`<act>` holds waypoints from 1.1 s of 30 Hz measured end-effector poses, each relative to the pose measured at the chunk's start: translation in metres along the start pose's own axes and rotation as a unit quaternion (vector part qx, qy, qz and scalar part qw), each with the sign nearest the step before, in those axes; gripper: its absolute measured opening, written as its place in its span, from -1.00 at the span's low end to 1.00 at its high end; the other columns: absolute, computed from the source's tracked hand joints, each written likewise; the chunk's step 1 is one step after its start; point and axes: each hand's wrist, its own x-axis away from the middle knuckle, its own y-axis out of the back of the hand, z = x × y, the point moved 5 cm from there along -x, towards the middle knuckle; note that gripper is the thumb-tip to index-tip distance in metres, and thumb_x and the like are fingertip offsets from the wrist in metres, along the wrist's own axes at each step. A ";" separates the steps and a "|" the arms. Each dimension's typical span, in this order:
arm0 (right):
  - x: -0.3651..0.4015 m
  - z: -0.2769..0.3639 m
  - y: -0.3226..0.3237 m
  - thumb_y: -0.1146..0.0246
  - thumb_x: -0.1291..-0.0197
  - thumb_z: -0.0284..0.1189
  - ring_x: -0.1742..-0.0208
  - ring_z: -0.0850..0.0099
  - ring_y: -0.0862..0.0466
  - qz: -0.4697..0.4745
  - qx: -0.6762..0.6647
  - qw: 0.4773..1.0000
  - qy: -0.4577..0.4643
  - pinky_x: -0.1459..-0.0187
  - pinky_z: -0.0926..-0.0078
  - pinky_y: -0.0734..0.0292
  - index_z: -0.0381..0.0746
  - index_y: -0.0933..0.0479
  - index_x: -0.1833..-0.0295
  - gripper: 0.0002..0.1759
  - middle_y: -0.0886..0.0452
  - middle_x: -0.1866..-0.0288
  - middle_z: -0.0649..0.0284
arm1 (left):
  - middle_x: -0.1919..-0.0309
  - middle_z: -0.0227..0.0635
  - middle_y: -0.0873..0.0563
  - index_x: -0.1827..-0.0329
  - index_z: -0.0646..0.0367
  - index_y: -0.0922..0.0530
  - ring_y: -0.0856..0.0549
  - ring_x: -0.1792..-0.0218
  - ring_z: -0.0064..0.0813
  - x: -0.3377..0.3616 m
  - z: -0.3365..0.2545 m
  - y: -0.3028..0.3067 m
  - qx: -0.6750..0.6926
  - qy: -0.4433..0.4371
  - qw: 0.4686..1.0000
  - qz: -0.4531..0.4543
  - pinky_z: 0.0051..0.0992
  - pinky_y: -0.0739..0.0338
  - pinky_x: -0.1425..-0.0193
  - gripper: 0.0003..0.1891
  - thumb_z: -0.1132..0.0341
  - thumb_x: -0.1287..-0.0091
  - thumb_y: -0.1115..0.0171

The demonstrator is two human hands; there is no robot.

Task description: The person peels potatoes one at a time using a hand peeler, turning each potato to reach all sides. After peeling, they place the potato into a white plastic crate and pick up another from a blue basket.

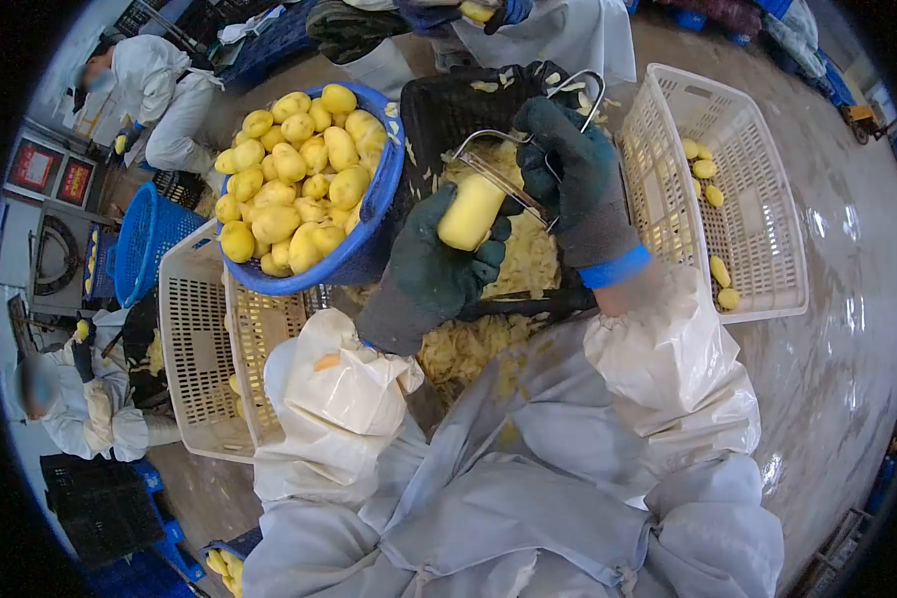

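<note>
In the head view my left hand (431,261), in a dark green glove with a grey cuff, is closed round a peeled yellow potato (471,213). Gripped in my gloved right hand (568,164) is a peeler (508,184) with a bent wire handle. Its blade lies across the upper end of the potato, touching or very near it. Beneath both hands, a dark crate (453,105) holds a heap of pale peelings (528,261). Part of that heap is hidden by my hands and sleeves.
Left of my hands, a blue basin (394,189) is piled with potatoes (299,169). A white crate (658,189) with several peeled potatoes stands to the right, another white crate (194,329) to the left. Co-workers sit at the left; another person (553,45) is across from me.
</note>
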 end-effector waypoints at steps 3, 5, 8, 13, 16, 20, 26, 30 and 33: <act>-0.003 -0.009 0.005 -0.24 -0.26 -0.23 0.69 0.70 -0.31 -0.021 -0.005 0.999 -0.030 0.65 0.74 -0.11 -0.14 -0.57 0.29 -0.79 -0.43 0.59 0.46 | 0.14 -0.07 -0.65 -0.18 0.24 -0.42 -0.68 0.34 -0.36 0.001 -0.004 -0.006 -0.099 -0.057 0.993 0.038 -0.49 -0.66 0.30 -0.44 -0.10 -0.40 -0.10; -0.005 -0.009 0.007 -0.24 -0.25 -0.23 0.70 0.70 -0.31 -0.012 -0.006 1.000 -0.014 0.65 0.74 -0.12 -0.14 -0.57 0.28 -0.79 -0.44 0.59 0.46 | 0.19 -0.11 -0.66 -0.15 0.16 -0.43 -0.69 0.43 -0.37 0.001 -0.007 -0.008 -0.137 -0.085 0.986 0.041 -0.49 -0.65 0.44 -0.48 -0.11 -0.40 -0.10; -0.002 -0.007 0.003 -0.30 -0.22 -0.23 0.69 0.68 -0.36 -0.013 -0.007 1.000 -0.004 0.64 0.70 -0.18 -0.17 -0.57 0.32 -0.78 -0.46 0.59 0.43 | 0.28 -0.16 -0.66 -0.09 0.11 -0.47 -0.68 0.50 -0.42 0.007 -0.003 -0.018 -0.153 -0.066 0.986 0.019 -0.56 -0.56 0.63 -0.51 -0.13 -0.38 -0.12; -0.013 -0.017 0.011 -0.35 -0.18 -0.31 0.65 0.67 -0.39 -0.041 0.032 0.998 0.020 0.61 0.66 -0.22 -0.23 -0.63 0.34 -0.79 -0.50 0.58 0.41 | 0.58 -0.26 -0.59 -0.05 0.22 -0.51 -0.44 0.80 -0.62 0.008 -0.003 -0.004 -0.298 -0.064 0.952 0.005 -0.70 -0.24 0.85 -0.39 -0.22 -0.31 -0.12; -0.032 -0.021 0.037 -0.33 -0.20 -0.28 0.64 0.64 -0.41 -0.090 -0.010 0.992 0.085 0.60 0.62 -0.25 -0.25 -0.65 0.31 -0.76 -0.52 0.57 0.40 | 0.67 -0.33 -0.51 -0.20 0.49 -0.42 -0.26 0.89 -0.64 0.009 -0.001 -0.013 -0.261 -0.019 0.962 0.074 -0.67 -0.12 0.86 -0.13 -0.32 -0.32 0.01; -0.003 -0.006 0.001 -0.30 -0.22 -0.23 0.63 0.67 -0.39 -0.032 0.024 0.998 0.052 0.59 0.67 -0.25 -0.20 -0.62 0.28 -0.76 -0.50 0.55 0.45 | 0.69 -0.35 -0.49 -0.16 0.47 -0.46 -0.26 0.89 -0.63 0.008 -0.001 -0.008 -0.228 0.003 0.972 0.057 -0.65 -0.12 0.86 -0.13 -0.35 -0.32 0.06; -0.037 -0.008 0.041 -0.30 -0.20 -0.24 0.58 0.68 -0.43 -0.093 0.338 0.838 0.417 0.53 0.68 -0.28 -0.14 -0.62 0.21 -0.80 -0.57 0.46 0.44 | 0.68 -0.44 -0.48 -0.14 0.38 -0.50 -0.28 0.87 -0.62 0.017 -0.013 -0.012 -0.289 -0.046 0.956 0.007 -0.62 -0.17 0.84 -0.15 -0.38 -0.29 0.05; -0.016 -0.025 0.016 -0.38 -0.15 -0.27 0.53 0.62 -0.46 -0.101 0.019 0.991 0.088 0.51 0.60 -0.34 -0.23 -0.64 0.27 -0.77 -0.55 0.49 0.45 | 0.47 -0.51 -0.54 0.11 0.08 -0.55 -0.43 0.65 -0.68 0.002 -0.046 0.026 -0.164 -0.096 0.981 -0.044 -0.72 -0.22 0.67 -0.48 -0.25 -0.31 -0.14; -0.009 -0.044 0.014 -0.33 -0.12 -0.19 0.56 0.53 -0.52 -0.052 0.054 0.996 0.045 0.51 0.52 -0.40 -0.33 -0.62 0.34 -0.64 -0.57 0.57 0.27 | 0.37 -0.47 -0.63 0.11 0.04 -0.59 -0.53 0.51 -0.67 0.004 -0.089 0.070 -0.142 -0.315 0.921 -0.178 -0.73 -0.43 0.44 -0.54 -0.20 -0.32 -0.17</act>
